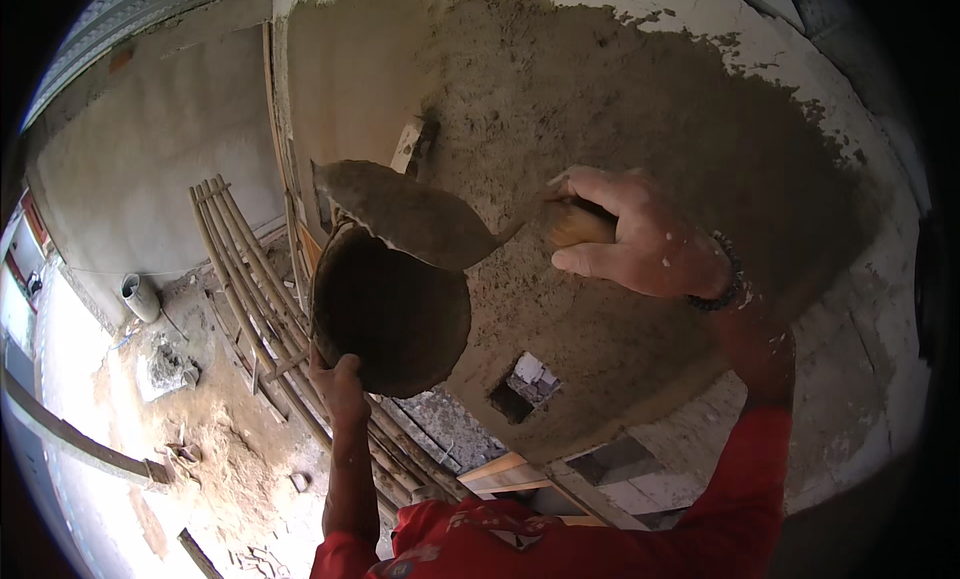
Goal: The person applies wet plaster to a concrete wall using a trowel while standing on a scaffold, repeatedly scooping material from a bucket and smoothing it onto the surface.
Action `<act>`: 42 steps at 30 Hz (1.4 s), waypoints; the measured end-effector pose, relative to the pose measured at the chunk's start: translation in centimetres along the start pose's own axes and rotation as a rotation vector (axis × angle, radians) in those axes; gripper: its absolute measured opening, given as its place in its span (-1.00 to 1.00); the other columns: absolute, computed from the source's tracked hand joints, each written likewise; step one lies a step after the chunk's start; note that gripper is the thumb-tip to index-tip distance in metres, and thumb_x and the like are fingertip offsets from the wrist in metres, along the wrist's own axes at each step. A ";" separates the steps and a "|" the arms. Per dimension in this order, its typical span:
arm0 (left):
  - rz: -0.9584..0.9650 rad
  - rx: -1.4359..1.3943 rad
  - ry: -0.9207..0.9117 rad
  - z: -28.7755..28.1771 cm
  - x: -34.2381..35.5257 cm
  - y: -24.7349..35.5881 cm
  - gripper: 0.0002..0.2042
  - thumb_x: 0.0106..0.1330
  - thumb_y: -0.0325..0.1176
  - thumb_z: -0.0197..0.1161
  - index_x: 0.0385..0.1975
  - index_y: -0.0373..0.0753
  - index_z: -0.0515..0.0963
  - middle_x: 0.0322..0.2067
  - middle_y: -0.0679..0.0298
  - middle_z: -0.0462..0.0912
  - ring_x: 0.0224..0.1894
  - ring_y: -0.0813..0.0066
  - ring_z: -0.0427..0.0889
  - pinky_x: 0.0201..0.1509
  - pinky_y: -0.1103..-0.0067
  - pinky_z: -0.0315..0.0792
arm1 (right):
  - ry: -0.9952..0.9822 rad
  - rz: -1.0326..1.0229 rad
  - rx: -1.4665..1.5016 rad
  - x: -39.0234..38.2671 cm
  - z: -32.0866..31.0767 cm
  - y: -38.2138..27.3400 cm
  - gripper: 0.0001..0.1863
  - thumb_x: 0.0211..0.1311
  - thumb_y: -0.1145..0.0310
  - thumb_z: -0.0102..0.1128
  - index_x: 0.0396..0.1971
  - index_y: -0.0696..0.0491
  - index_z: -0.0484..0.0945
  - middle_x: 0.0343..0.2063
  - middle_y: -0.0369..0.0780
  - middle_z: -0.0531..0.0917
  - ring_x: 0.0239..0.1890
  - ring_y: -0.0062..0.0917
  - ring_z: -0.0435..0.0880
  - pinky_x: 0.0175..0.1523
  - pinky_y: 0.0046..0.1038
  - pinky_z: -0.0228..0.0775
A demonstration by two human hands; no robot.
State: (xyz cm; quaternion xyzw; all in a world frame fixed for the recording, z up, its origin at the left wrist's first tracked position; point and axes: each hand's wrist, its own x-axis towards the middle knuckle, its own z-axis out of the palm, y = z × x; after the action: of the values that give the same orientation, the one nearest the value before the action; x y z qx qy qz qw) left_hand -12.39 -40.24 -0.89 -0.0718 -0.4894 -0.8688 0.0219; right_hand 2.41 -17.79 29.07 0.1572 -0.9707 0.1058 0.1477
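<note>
My right hand (648, 234) is closed around the wooden handle of a trowel (410, 214). Its pointed, mortar-smeared blade stretches leftward above the rim of a round, dark bucket (455, 314). My left hand (340, 387) grips that bucket at its near left edge, thumb on the rim. The bucket's inside is in deep shadow, so how much mortar it holds cannot be made out. Right in front of me is a wall coated in rough, damp-looking plaster (600, 109), close to my right hand.
A wooden piece (410, 147) juts near the wall's inner corner. Lower down is a square opening (525, 387). Bamboo poles lashed together (255, 279) slope past on the left. Far below, a grey bucket (140, 297) and a sandy heap (230, 459) are on the ground.
</note>
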 end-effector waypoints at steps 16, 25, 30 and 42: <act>-0.039 0.062 0.154 -4.1 -10.4 -0.5 -0.45 -0.08 -0.67 -0.02 0.06 -0.43 0.40 -0.19 0.20 0.61 -0.22 0.45 0.59 -0.10 0.61 0.47 | 0.723 0.576 -0.080 -11.1 -15.4 7.1 -0.46 0.26 0.21 0.14 0.16 0.21 0.39 -0.52 -0.34 0.47 -0.56 -0.74 0.44 -0.54 -0.64 0.27; -0.249 -0.032 0.151 -5.4 -14.0 -7.7 -0.44 0.02 -0.67 0.00 0.15 -0.36 0.34 -0.08 0.11 0.58 -0.07 0.30 0.62 -0.01 0.48 0.54 | -0.071 0.595 0.250 -17.3 7.7 5.4 -0.47 0.17 0.31 0.18 0.12 0.23 0.42 -0.35 -0.23 0.55 -0.49 -0.65 0.50 -0.36 -0.54 0.45; -0.469 -0.077 0.169 -7.4 -16.5 -11.7 -0.40 0.01 -0.65 0.03 0.19 -0.31 0.32 -0.11 0.13 0.60 -0.14 0.34 0.61 -0.05 0.51 0.52 | -0.359 0.635 0.500 -19.7 18.1 4.0 -0.47 0.17 0.30 0.17 0.12 0.23 0.42 -0.35 -0.23 0.56 -0.48 -0.63 0.52 -0.31 -0.53 0.45; -0.461 -0.002 0.136 -12.6 -15.9 -15.3 -0.39 -0.02 -0.57 0.08 0.19 -0.35 0.32 -0.08 0.13 0.58 -0.12 0.35 0.59 -0.01 0.50 0.51 | -0.774 0.757 0.674 -14.8 25.3 1.9 -0.43 0.22 0.27 0.11 0.24 0.09 0.32 -0.27 -0.18 0.60 -0.35 -0.52 0.59 -0.22 -0.43 0.47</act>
State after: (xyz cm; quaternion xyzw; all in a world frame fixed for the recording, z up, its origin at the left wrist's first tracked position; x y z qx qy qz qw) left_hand 0.42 -43.50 -22.63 0.1008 -0.4895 -0.8541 -0.1443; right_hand 8.82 -18.33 0.40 -0.1319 -0.8556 0.3857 -0.3189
